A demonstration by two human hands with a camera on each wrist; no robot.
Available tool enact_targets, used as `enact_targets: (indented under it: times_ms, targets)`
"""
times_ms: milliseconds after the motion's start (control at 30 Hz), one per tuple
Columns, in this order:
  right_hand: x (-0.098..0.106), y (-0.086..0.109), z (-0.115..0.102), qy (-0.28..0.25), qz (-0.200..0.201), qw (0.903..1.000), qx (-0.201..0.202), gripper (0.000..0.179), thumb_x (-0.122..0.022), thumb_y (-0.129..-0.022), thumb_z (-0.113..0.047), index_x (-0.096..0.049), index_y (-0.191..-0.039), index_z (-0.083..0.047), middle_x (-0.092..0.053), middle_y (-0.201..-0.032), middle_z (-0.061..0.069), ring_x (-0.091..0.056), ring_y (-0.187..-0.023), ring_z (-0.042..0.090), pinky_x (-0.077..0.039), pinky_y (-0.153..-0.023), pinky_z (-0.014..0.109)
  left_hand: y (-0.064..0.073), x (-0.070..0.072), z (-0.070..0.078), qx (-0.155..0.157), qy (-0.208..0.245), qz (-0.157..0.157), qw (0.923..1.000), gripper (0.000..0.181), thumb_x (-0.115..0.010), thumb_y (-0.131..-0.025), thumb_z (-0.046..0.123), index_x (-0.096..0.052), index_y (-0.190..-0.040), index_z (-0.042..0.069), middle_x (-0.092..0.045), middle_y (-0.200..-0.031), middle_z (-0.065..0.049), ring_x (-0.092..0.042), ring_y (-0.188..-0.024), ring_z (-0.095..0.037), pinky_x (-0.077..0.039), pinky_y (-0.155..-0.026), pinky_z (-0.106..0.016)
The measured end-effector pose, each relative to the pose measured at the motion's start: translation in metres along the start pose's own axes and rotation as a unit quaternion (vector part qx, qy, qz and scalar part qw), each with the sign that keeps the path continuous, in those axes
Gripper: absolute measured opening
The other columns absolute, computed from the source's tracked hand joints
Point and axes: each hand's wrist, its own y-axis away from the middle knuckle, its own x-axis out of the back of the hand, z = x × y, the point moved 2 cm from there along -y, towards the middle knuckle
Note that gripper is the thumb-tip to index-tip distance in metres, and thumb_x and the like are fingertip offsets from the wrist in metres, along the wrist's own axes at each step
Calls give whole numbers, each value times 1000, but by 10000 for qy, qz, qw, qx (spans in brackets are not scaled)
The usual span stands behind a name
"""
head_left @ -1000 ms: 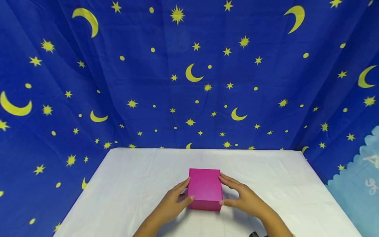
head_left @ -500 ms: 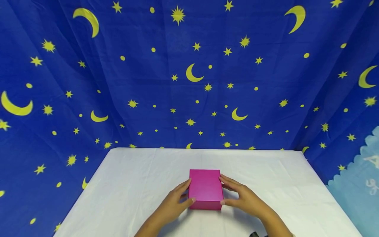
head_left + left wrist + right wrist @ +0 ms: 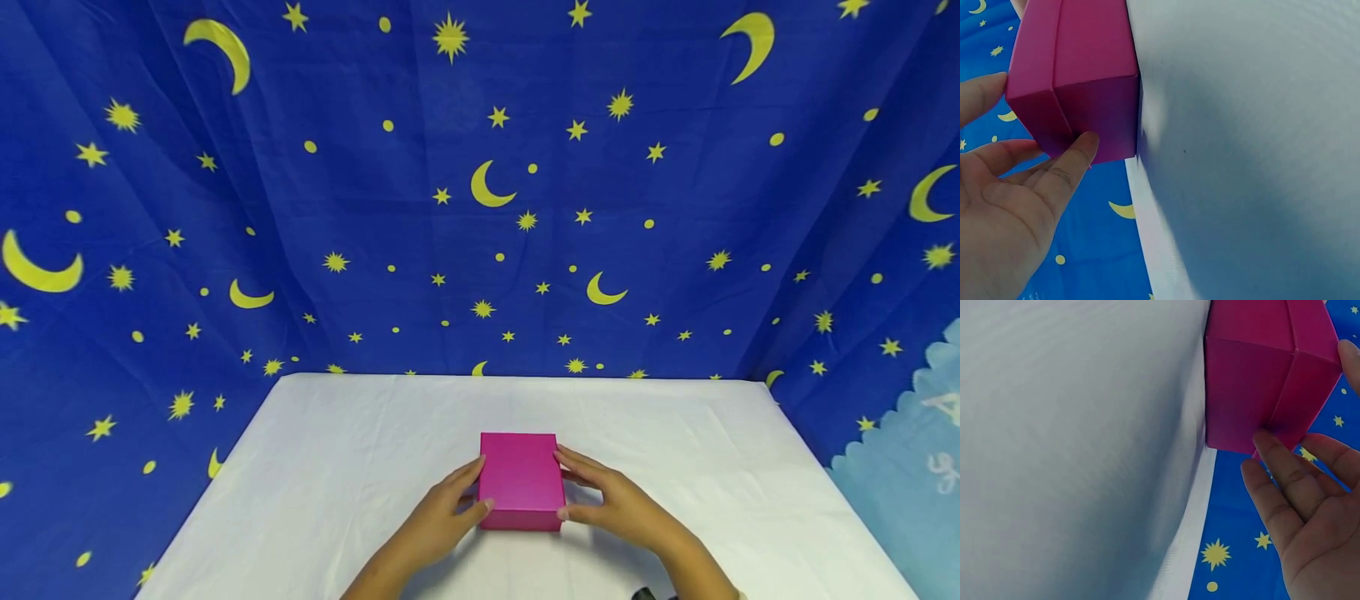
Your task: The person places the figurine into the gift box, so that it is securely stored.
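A magenta box (image 3: 521, 473) with a shallow lid stands on the white-covered table, between both hands. My left hand (image 3: 441, 518) holds its left side, the thumb at the near corner and the fingertips along the side. Opposite it, my right hand (image 3: 624, 505) holds the right side in the same way. In the left wrist view a seam runs round the box (image 3: 1094, 44) under the lid (image 3: 1032, 62), and a fingertip lies at that seam. From the right wrist, the lid (image 3: 1313, 378) sits down over the base (image 3: 1244, 394), with fingertips at its lower edge.
White cloth covers the table (image 3: 360, 433). A blue curtain (image 3: 420, 225) with yellow moons and stars hangs behind it and at both sides. At right is a light blue scalloped panel (image 3: 907, 467). A small black object (image 3: 642, 593) shows beside the right forearm.
The box top has sunk slightly, its far edge now a little lower in the head view. Both hands keep their hold and have barely shifted.
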Motion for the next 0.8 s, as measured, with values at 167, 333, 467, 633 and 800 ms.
enact_targets:
  times_ms: [167, 333, 467, 633, 800]
  targets:
    - [-1, 0, 2, -8, -22, 10000, 1, 84, -75, -85, -52, -40, -156, -22, -35, -165, -6, -55, -138, 19, -42, -117, 45, -2, -1, -2, -49, -103, 7, 9999, 73, -55, -104, 42, -26, -160, 4, -31, -165, -16, -54, -137, -33, -49, -109, -40]
    - [-1, -1, 3, -72, -2, 10000, 59, 85, -76, -85, -51, -41, -156, -21, -35, -165, -5, -56, -137, 19, -43, -117, 34, -2, -1, -2, -22, -147, 29, 9999, 73, -56, -103, 42, -27, -159, 5, -32, -164, -16, -55, -136, -33, -51, -108, -39]
    - [-1, -1, 2, -208, -49, 9998, 42, 86, -77, -84, -50, -40, -156, -21, -36, -164, -3, -55, -138, 23, -45, -115, 38, 0, 0, -2, 12, -142, 32, 9999, 74, -57, -103, 42, -28, -159, 5, -34, -163, -16, -57, -134, -33, -51, -107, -40]
    - [3, -2, -1, -252, 184, 9995, -77, 78, -77, -86, -49, -46, -153, -24, -49, -155, -1, -59, -132, 27, -49, -110, 49, 0, 5, -2, -51, -150, 251, 9996, 67, -58, -102, 41, -37, -156, 7, -44, -157, -13, -58, -131, -31, -54, -104, -38]
    - [11, -4, -6, -106, 1108, 9937, 123, 43, -74, -92, -39, -63, -132, -27, -67, -128, -2, -67, -112, 14, -56, -101, 37, 1, 16, 2, -373, -75, 969, 9946, 45, -61, -102, 27, -56, -144, 10, -60, -141, -6, -64, -121, -25, -58, -93, -29]
